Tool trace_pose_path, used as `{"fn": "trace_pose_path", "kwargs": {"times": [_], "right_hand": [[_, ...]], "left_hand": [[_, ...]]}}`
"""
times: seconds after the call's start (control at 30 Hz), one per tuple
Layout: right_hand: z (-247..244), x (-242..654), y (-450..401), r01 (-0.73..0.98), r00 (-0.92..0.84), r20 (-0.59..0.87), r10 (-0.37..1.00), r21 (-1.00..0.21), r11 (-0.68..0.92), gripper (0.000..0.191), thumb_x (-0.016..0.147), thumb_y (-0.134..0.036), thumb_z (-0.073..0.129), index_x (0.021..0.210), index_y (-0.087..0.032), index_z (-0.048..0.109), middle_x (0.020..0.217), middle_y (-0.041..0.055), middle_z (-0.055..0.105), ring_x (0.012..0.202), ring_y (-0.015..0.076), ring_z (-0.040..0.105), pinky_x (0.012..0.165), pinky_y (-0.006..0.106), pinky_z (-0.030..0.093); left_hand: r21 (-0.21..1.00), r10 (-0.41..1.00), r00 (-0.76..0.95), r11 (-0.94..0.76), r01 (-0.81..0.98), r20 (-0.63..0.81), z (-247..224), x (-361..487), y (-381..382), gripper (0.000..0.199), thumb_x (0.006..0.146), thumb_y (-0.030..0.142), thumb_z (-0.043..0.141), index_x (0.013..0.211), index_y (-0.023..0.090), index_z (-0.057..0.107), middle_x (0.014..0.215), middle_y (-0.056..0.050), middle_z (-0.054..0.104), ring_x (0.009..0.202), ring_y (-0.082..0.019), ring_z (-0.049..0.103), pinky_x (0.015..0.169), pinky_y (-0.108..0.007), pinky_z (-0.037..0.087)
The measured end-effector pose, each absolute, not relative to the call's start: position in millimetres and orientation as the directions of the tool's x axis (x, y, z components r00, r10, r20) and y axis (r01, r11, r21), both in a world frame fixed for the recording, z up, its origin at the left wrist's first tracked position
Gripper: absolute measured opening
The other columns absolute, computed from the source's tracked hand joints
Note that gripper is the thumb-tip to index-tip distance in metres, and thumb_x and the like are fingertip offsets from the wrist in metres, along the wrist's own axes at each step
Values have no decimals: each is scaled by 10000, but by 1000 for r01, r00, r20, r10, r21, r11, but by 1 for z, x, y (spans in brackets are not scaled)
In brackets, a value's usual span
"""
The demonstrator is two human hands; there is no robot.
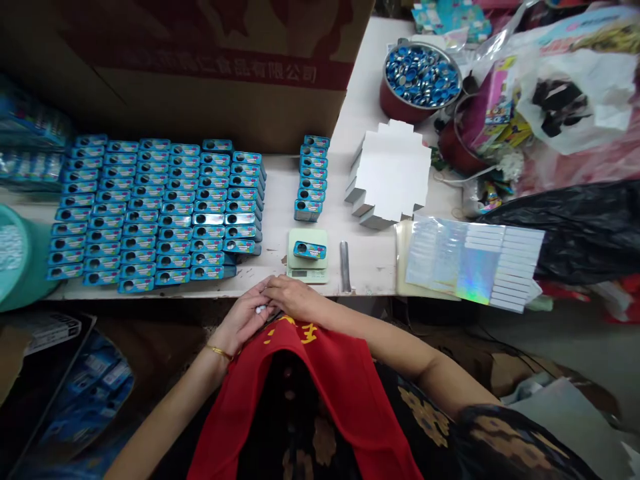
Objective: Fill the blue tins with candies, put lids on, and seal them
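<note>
My left hand [242, 316] is turned palm up and cupped at the front edge of the table, with a few small white pellets [260, 309] in it. Over its fingertips lies my right hand [293, 297], fingers bent and close together; anything they pinch is hidden. Just beyond both hands is a small pale green scale [295, 274] with a digital display. A small blue tin [310, 250] with printed lettering rests on the scale. To the right of it lies a narrow metal strip [345, 267].
Rows of blue tins [163, 220] fill the table's left side, beside a shorter column of tins [311, 180]. A large carton [200, 87] stands behind. White cardboard pieces [393, 170], a pot of blue caps [385, 100] and sticker sheets [435, 257] are right; a green tub [37, 260] is left.
</note>
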State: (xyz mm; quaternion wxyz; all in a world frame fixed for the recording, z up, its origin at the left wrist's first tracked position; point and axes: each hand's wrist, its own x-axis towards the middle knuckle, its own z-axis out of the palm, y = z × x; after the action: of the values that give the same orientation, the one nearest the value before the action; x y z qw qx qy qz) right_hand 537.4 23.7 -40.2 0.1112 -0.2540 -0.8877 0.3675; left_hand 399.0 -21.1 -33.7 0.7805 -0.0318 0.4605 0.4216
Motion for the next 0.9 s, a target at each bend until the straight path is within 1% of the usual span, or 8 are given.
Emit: {"fn": "trace_pose_path", "kwargs": {"times": [0.1, 0.2, 0.3, 0.43, 0.57, 0.77, 0.83, 0.9], "right_hand": [[-41, 555, 36, 376, -814, 23, 580, -741, 557, 138, 814, -126, 513, 897, -153, 619, 882, 56, 602, 885, 146, 533, 807, 266, 417], [-39, 566, 47, 425, -753, 31, 657, -740, 521, 149, 778, -83, 522, 877, -131, 623, 850, 64, 608, 842, 152, 540, 781, 265, 422], [-38, 573, 60, 460, -661, 55, 748, -758, 462, 171, 747, -48, 516, 849, -130, 626, 825, 55, 609, 807, 145, 546, 754, 255, 427], [-42, 582, 79, 574, -487, 30, 873, -742, 346, 140, 730, -58, 538, 790, -148, 627, 796, 41, 599, 784, 144, 552, 728, 251, 434], [-53, 586, 91, 667, -413, -6, 911, -682, 299, 124, 759, -91, 537, 778, -157, 641, 815, 53, 609, 818, 163, 563, 760, 273, 437], [-53, 587, 82, 613, -313, 80, 946, -744, 266, 205, 847, -152, 443, 905, -186, 637, 891, 50, 632, 854, 152, 576, 784, 278, 449], [-46, 580, 68, 594, -366, 128, 922, -731, 337, 206, 862, -180, 437, 939, -180, 628, 907, 60, 628, 872, 157, 566, 801, 285, 447], [-39, 566, 49, 549, -534, 156, 831, -683, 481, 202, 854, -207, 468, 989, -169, 613, 944, 72, 620, 900, 175, 550, 818, 301, 444]], "left_hand": [[330, 639, 250, 645, -689, -728, -33, 412, -8, 338, 633, -87, 492, 861, 110, 646, 843, -61, 655, 817, -140, 618, 785, -244, 490], [330, 640, 251, 645, -689, -727, -30, 425, 11, 306, 634, -90, 453, 783, 94, 646, 780, -62, 653, 784, -144, 617, 750, -240, 496], [362, 661, 242, 638, -679, -710, -25, 434, 31, 332, 634, -90, 435, 825, 82, 645, 854, -88, 663, 844, -161, 616, 755, -240, 496], [374, 652, 204, 632, -679, -731, -21, 437, 48, 325, 659, -76, 458, 906, 62, 618, 964, -149, 648, 940, -207, 608, 827, -313, 494], [398, 621, 112, 619, -678, -776, -28, 431, 47, 249, 698, -49, 492, 904, 46, 596, 890, -163, 652, 901, -215, 626, 783, -296, 519], [320, 564, 103, 599, -734, -820, -35, 420, 34, 180, 792, 53, 465, 905, 45, 605, 796, -138, 660, 784, -179, 647, 707, -265, 537], [273, 560, 140, 589, -761, -817, -35, 418, 29, 188, 826, 112, 442, 895, 52, 606, 790, -130, 662, 758, -176, 646, 677, -270, 538], [231, 573, 179, 570, -789, -800, -36, 416, 21, 221, 858, 173, 411, 867, 66, 604, 738, -101, 658, 671, -150, 636, 607, -248, 530]]}}
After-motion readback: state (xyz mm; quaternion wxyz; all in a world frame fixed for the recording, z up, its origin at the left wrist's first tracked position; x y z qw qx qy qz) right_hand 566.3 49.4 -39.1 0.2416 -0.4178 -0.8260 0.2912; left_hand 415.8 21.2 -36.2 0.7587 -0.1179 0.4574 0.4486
